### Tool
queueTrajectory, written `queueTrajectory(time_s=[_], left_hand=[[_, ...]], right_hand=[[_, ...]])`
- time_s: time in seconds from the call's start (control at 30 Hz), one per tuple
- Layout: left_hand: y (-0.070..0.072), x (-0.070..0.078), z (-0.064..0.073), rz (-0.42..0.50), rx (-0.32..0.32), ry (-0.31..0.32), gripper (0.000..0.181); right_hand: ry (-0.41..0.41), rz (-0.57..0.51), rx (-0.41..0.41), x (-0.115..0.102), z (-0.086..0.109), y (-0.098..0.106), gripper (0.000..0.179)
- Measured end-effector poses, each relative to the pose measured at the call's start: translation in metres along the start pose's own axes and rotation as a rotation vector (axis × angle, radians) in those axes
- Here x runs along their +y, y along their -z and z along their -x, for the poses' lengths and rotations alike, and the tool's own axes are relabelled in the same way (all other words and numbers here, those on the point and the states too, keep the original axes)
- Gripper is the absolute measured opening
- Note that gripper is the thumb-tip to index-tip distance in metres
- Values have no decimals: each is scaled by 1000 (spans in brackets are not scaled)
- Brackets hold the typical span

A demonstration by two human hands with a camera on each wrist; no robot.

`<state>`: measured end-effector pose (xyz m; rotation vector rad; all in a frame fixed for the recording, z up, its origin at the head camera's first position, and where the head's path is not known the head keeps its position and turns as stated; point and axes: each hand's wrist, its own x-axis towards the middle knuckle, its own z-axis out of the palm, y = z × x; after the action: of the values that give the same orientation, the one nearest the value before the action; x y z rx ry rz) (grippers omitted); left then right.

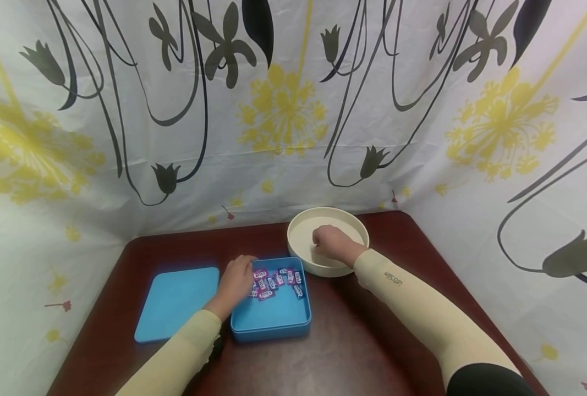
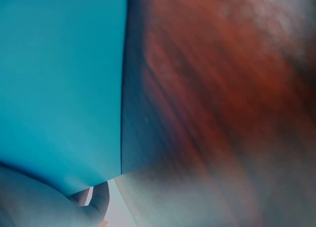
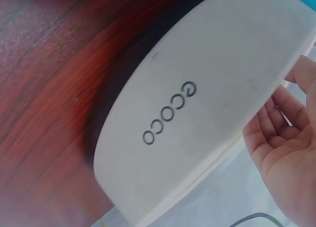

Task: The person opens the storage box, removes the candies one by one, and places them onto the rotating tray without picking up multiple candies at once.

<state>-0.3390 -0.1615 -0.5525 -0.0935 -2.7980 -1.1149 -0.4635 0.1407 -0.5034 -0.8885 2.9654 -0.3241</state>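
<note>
A blue square box (image 1: 271, 331) sits on the table with several small wrapped candies (image 1: 272, 282), pink and dark blue, lying in its far part. My left hand (image 1: 236, 281) grips its left rim near the far corner, its fingers bent over the edge. The left wrist view shows the box's outer wall (image 2: 59, 89) close up. To the right stands a round cream bowl (image 1: 303, 231). My right hand (image 1: 336, 243) is over the bowl with curled fingers. In the right wrist view the fingers (image 3: 266, 126) bend beyond the bowl's rim; I cannot tell whether they pinch anything.
A flat blue lid (image 1: 174, 305) lies on the dark red-brown table (image 1: 333, 335), left of the box. The bowl and box stand close together. Behind the table hangs a white curtain (image 1: 283, 181) with a flower print; it also runs along both sides.
</note>
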Motion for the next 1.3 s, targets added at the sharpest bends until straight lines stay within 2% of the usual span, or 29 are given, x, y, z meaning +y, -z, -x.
queueTrajectory(time_s=[0.2, 0.37, 0.57, 0.67, 0.8, 0.97, 1.1, 1.3], left_hand=[[-1, 0, 0, -5, -1, -1, 37], [0, 1, 0, -1, 0, 1, 37], [-1, -2, 0, -2, -9, 3, 36], [-1, -2, 1, 2, -11, 8, 36], [1, 0, 2, 0, -5, 4, 36], [2, 0, 1, 1, -11, 8, 37], [2, 0, 0, 5, -7, 4, 37], [2, -2, 0, -6, -10, 2, 35]], right_hand=[[24, -8, 15, -9, 2, 3, 11], [10, -22, 15, -23, 7, 8, 9], [-15, -30, 58, -49, 16, 8, 11], [2, -34, 64, -68, 23, 12, 13], [34, -63, 18, -92, 31, 18, 16], [45, -85, -61, -110, 34, 13, 26], [79, -33, -103, -119, 37, 7, 26], [103, 118, -178, -129, 43, 1, 31]])
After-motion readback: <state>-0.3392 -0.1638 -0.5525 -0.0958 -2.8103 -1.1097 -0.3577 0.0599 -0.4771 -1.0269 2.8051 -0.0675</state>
